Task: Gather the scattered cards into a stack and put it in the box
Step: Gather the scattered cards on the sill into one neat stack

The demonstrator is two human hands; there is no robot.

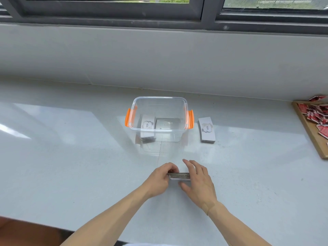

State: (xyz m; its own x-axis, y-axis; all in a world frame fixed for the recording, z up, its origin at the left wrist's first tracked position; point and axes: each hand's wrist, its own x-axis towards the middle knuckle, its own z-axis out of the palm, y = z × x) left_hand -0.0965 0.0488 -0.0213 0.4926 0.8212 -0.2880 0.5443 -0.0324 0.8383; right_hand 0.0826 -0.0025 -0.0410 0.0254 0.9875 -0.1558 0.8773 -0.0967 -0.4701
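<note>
A stack of white cards (178, 176) stands on its long edge on the pale counter, held between both hands. My left hand (159, 180) pinches its left end. My right hand (198, 180) cups its right end, fingers spread over the top. Beyond them stands a clear plastic box (158, 131) with orange side latches and no lid. Inside it, at the left, lies a stack of cards (147, 125) with "love" printed on the top card. Another such stack (206, 130) lies on the counter just right of the box.
A wooden tray (309, 129) heaped with red and white cards sits at the far right edge. A grey wall and window frame rise behind the counter. The counter's front edge (74, 231) runs near my forearms.
</note>
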